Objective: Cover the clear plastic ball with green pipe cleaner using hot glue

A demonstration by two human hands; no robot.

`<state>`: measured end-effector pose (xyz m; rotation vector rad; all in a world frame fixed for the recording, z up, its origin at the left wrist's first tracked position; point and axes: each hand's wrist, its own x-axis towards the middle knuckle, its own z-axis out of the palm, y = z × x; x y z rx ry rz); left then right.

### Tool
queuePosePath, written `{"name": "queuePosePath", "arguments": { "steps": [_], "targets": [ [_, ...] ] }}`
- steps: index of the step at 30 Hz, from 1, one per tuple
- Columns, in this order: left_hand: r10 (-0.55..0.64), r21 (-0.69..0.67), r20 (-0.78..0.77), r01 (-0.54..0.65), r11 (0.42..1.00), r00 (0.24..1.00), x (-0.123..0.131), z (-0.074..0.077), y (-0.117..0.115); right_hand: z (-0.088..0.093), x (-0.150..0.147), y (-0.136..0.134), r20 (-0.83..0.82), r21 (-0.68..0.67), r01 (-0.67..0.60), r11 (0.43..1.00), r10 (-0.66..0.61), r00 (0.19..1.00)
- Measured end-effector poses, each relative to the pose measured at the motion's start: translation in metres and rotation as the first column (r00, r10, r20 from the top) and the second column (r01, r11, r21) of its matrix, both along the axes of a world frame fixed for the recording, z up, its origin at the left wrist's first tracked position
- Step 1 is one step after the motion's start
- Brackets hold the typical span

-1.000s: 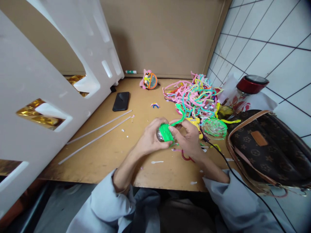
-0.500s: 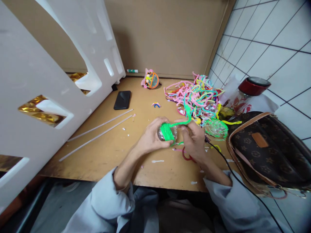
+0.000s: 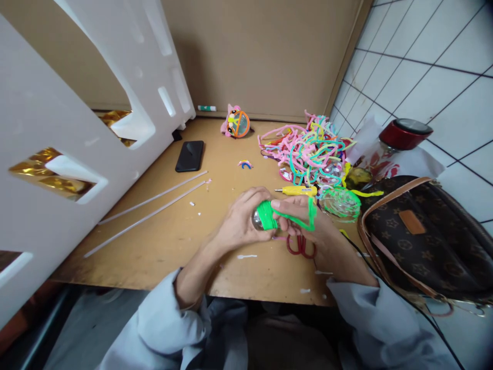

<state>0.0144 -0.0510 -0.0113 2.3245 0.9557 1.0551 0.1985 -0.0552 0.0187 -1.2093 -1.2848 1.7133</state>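
Observation:
A clear ball (image 3: 257, 220) partly wrapped in green fuzzy strand (image 3: 266, 215) sits in my left hand (image 3: 242, 218), whose fingers curl round its far and near sides. My right hand (image 3: 295, 216) is at the ball's right side, with thumb and fingers pinched on the green strand. A loose length of that strand loops over the right hand. Just beyond the right hand lies a yellow tool (image 3: 299, 190) with a metal tip. Red-handled scissors (image 3: 296, 245) lie partly under the right hand, their blades hidden.
A tangle of coloured strands (image 3: 308, 149), a green-wound clear ball (image 3: 341, 204), a brown bag (image 3: 431, 231) and a red-lidded jar (image 3: 404, 134) are at the right. A decorated ball (image 3: 238, 123), a phone (image 3: 189, 156) and white sticks (image 3: 150, 216) lie further left.
My right hand has brought the strand over the ball's near side and its loose end down from the tangle. The yellow tool and scissors handles show more. The view has shifted slightly.

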Motion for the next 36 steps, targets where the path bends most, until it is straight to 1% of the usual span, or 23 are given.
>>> {"name": "queuePosePath", "arguments": {
  "steps": [5,8,11,13,17,21,24,27,31,36],
  "targets": [
    [0.001,0.027,0.005,-0.001,1.0,1.0,0.001,-0.001,0.0,-0.007,0.003,0.004,0.019,0.002,-0.032,0.999,0.032,0.999],
    [-0.001,0.026,0.005,0.001,1.0,1.0,0.001,-0.002,0.001,-0.008,0.004,0.005,0.042,0.019,-0.031,0.999,0.03,0.999],
    [-0.009,0.019,0.006,0.009,1.0,1.0,0.0,-0.003,0.002,-0.007,0.004,0.002,0.075,0.068,0.009,0.998,-0.014,0.997],
    [-0.018,0.015,0.008,0.018,1.0,1.0,-0.001,-0.003,0.002,-0.007,0.002,0.001,0.095,0.113,0.055,0.992,-0.065,0.993],
    [-0.024,0.013,0.003,0.024,1.0,1.0,-0.001,-0.003,0.003,-0.009,-0.003,-0.001,0.081,0.199,0.146,0.969,-0.165,0.983],
    [-0.016,-0.007,0.015,0.016,1.0,1.0,-0.001,0.0,0.002,-0.011,-0.004,-0.004,0.046,0.207,0.189,0.96,-0.202,0.978],
    [-0.021,-0.014,0.015,0.022,1.0,1.0,-0.001,0.001,0.001,-0.01,-0.003,-0.007,0.02,0.225,0.212,0.951,-0.222,0.975],
    [-0.023,-0.008,0.009,0.023,1.0,1.0,-0.001,0.001,0.001,-0.006,-0.004,-0.009,0.034,0.231,0.209,0.95,-0.223,0.974],
    [-0.026,0.002,0.02,0.026,1.0,0.999,-0.001,0.002,0.002,-0.002,-0.007,-0.012,0.142,0.23,0.191,0.954,-0.228,0.963],
    [-0.032,-0.003,0.014,0.032,0.999,0.999,-0.001,0.002,0.002,-0.007,-0.01,-0.017,0.168,0.306,0.181,0.935,-0.24,0.956]
  ]
}}
